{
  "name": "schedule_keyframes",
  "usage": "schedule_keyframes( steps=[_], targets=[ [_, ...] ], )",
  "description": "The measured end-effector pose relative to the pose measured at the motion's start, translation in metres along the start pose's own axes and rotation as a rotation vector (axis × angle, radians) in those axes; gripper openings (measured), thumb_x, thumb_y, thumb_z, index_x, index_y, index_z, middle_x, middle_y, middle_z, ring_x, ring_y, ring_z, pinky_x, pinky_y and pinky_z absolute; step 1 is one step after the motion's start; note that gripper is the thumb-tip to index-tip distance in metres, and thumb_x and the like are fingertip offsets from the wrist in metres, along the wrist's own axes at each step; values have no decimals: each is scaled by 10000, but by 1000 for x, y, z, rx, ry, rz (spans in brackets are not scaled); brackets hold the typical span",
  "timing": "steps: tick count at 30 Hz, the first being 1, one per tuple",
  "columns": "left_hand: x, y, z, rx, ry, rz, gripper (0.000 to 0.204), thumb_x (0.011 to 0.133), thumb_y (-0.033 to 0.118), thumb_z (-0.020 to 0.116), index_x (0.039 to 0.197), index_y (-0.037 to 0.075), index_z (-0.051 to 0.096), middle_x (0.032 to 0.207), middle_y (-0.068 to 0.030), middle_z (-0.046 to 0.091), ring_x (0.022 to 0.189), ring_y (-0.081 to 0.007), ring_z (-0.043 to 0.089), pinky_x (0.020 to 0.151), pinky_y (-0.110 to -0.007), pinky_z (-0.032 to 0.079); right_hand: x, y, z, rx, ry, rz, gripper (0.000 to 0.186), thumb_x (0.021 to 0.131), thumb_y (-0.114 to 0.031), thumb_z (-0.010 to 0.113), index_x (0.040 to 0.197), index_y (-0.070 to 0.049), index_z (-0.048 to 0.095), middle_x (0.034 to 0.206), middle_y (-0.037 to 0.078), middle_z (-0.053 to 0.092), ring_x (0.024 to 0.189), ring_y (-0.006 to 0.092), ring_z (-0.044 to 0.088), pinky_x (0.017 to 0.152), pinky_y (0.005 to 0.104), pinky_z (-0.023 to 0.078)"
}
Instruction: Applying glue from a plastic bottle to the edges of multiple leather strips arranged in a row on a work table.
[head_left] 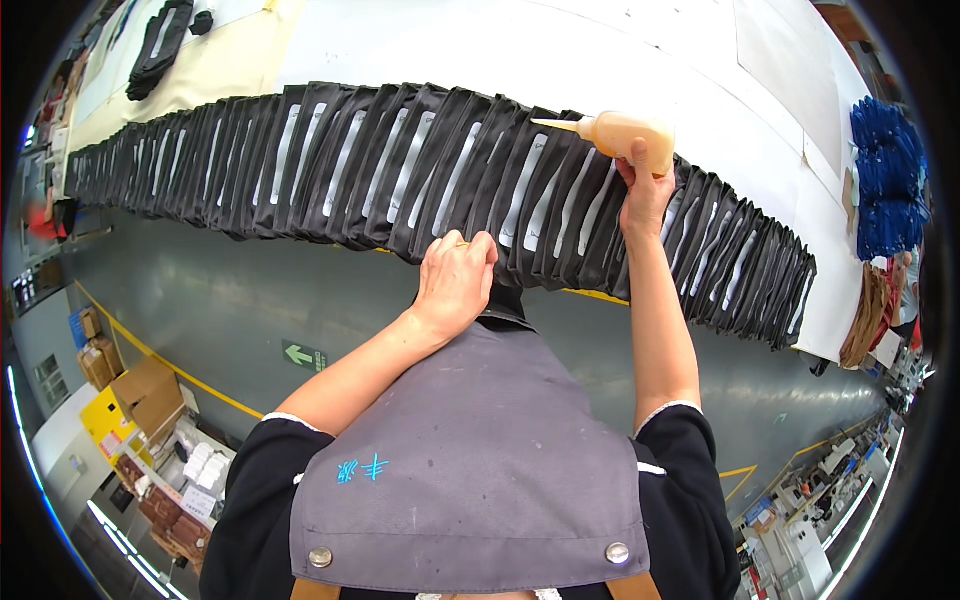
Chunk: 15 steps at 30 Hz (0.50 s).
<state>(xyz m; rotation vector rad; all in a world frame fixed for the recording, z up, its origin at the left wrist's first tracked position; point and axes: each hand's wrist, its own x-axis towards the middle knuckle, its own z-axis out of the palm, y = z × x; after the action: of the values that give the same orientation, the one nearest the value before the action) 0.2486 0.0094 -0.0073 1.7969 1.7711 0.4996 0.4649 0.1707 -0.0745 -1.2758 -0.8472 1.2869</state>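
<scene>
A long row of black fabric pieces point(340, 165) lies overlapped along the table's near edge, many bearing a pale whitish strip. My right hand point(648, 205) is closed around a squeeze bottle point(640, 140) with pale orange contents. The bottle is tilted on its side above the row, its thin nozzle pointing left over the pieces. At the row's near edge, by the middle, my left hand point(455, 285) has its fingers curled in and pressed together. Its fingertips touch the black pieces, but what they pinch, if anything, is hidden.
The white table point(600, 60) stretches beyond the row. A black folded bundle point(160, 50) lies at the far left, and a stack of blue fabric point(888, 180) at the right end. Cardboard boxes point(150, 395) stand on the left beyond the grey floor point(220, 280).
</scene>
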Motion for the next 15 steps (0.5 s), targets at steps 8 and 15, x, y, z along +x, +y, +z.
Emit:
schedule_keyframes(
  steps=[8, 15],
  targets=[
    [1, -1, -1, -49, -33, -62, 92, 749, 15, 613, 781, 54, 536, 664, -49, 585, 707, -239, 549, 699, -380, 447, -7, 0, -2, -21, -42, 28, 511, 787, -381, 749, 1146, -69, 560, 972, 4, 608, 857, 95, 592, 730, 247, 514],
    [0, -4, -1, -62, -29, -46, 102, 748, 22, 616, 787, 51, 527, 678, -54, 589, 698, -248, 546, 690, -380, 438, -18, 1, -4, -62, -90, 68, 475, 797, -368, 740, 1110, -55, 570, 947, 15, 607, 837, 99, 591, 714, 244, 519]
  ],
)
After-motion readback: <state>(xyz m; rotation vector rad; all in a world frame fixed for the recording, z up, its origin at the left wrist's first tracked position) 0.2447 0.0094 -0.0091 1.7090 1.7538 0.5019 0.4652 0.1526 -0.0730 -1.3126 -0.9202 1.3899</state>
